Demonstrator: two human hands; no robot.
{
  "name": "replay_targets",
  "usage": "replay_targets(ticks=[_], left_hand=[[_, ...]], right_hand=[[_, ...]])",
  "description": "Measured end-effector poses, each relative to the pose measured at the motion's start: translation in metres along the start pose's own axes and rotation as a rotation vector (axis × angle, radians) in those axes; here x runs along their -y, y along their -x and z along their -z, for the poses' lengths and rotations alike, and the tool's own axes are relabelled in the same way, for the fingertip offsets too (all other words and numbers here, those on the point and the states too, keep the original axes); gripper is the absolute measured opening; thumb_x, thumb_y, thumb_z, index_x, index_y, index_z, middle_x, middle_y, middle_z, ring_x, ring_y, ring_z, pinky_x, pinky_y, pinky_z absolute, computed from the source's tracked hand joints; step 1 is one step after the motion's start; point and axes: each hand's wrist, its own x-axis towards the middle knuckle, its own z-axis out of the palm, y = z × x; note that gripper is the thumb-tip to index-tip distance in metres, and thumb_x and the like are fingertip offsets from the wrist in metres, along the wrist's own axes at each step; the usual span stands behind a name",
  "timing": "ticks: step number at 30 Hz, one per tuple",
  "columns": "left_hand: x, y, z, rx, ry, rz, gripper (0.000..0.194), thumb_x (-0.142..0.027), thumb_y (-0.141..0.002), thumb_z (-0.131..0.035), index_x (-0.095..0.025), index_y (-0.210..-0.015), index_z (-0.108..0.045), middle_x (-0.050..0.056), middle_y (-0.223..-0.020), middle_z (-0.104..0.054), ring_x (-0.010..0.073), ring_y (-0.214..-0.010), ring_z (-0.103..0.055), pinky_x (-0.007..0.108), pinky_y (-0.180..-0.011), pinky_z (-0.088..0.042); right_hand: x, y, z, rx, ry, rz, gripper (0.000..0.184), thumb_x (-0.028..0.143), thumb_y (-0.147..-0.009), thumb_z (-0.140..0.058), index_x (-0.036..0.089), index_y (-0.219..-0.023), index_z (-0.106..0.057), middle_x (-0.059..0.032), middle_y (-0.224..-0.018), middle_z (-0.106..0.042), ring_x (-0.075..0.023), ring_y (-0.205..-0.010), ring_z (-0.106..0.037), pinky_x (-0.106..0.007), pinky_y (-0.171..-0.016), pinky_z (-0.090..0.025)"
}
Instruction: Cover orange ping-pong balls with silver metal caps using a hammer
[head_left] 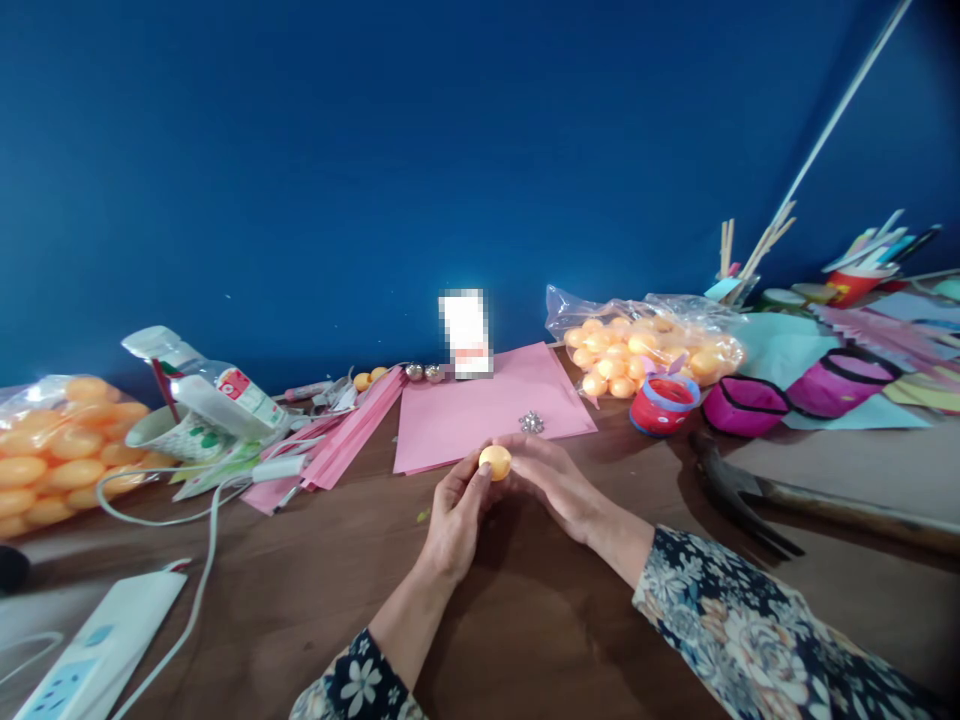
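My left hand (459, 510) pinches an orange ping-pong ball (495, 462) between thumb and fingers, low over the table. On the ball's far right side, my right hand (551, 485) curves around it, its thumb close against the ball and its fingertips partly hidden and slightly blurred. Just beyond both hands, a small heap of silvery bits (531, 422) lies on sheets of pink paper (465, 410). The bits are too small to name.
Clear bags of orange balls (622, 350) stand back right and far left. At right are a red-and-blue tub (664, 405), magenta pouches (745, 405) and a hammer (847, 508). Leftward lie pink strips (356, 430), a cup (176, 435), a white cable and a power strip (105, 640).
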Motion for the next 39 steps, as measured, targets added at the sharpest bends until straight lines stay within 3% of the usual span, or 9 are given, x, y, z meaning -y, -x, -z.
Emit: replay_targets(ticks=[4, 12, 17, 24, 39], left_hand=[[-0.0011, -0.0016, -0.0006, -0.036, 0.059, -0.001, 0.027, -0.033, -0.075, -0.063, -0.011, -0.09, -0.067, 0.007, -0.09, -0.069, 0.0174, -0.08, -0.065, 0.029, -0.074, -0.053], [-0.0015, -0.0005, -0.0013, 0.031, 0.099, -0.013, 0.029, -0.032, -0.081, -0.057, -0.011, -0.099, -0.064, 0.009, -0.095, -0.067, 0.0184, -0.087, -0.062, 0.032, -0.079, -0.052], [-0.0013, -0.0006, -0.0013, -0.015, 0.086, -0.021, 0.035, -0.026, -0.076, -0.064, -0.018, -0.109, -0.059, 0.005, -0.1, -0.065, 0.0138, -0.083, -0.062, 0.028, -0.076, -0.052], [0.002, -0.001, 0.003, 0.015, 0.035, -0.009, 0.046, -0.023, -0.074, -0.067, -0.017, -0.117, -0.054, 0.006, -0.095, -0.067, 0.0127, -0.077, -0.064, 0.027, -0.077, -0.051], [0.0022, -0.0002, 0.0029, -0.004, -0.155, -0.057, 0.044, -0.028, -0.07, -0.069, -0.017, -0.112, -0.06, 0.008, -0.107, -0.066, 0.0214, -0.093, -0.062, 0.034, -0.083, -0.05]], right_hand=[[0.0005, 0.0007, -0.0018, 0.005, 0.022, 0.01, 0.032, 0.025, -0.066, -0.068, 0.019, -0.097, -0.06, -0.0019, -0.09, -0.066, -0.0166, -0.085, -0.06, -0.033, -0.08, -0.047], [-0.001, 0.0002, -0.0035, 0.026, 0.033, 0.051, 0.032, 0.029, -0.066, -0.07, 0.02, -0.095, -0.059, -0.0023, -0.09, -0.066, -0.0179, -0.086, -0.061, -0.033, -0.077, -0.049], [-0.0046, -0.001, -0.0016, 0.04, 0.016, 0.051, 0.035, 0.029, -0.065, -0.071, 0.021, -0.097, -0.059, -0.0023, -0.089, -0.065, -0.0172, -0.077, -0.061, -0.035, -0.074, -0.049], [-0.0044, -0.0011, 0.0012, 0.001, -0.013, 0.006, 0.028, 0.027, -0.07, -0.066, 0.02, -0.097, -0.058, -0.0017, -0.092, -0.065, -0.015, -0.079, -0.061, -0.029, -0.071, -0.047], [-0.0009, 0.0013, 0.0013, 0.034, -0.08, -0.004, 0.018, 0.023, -0.074, -0.06, 0.021, -0.091, -0.054, 0.0011, -0.085, -0.061, -0.0137, -0.077, -0.058, -0.028, -0.071, -0.046]])
